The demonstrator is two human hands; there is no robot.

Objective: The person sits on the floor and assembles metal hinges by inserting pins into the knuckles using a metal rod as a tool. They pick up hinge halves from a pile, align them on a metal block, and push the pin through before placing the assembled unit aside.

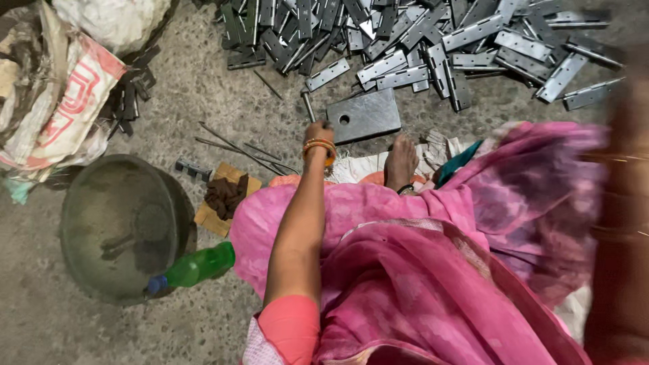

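Down on the concrete floor (203, 88), the left hand (318, 130) has its grip clamped around a short metal tool (308, 105), just beside a dark steel block (365, 116) with one hole. A heap of grey metal hinges (433, 47) lies beyond the block. The right hand (618, 203) is a blur at the edge; its grip cannot be told. A bare foot (401, 162) rests near the block.
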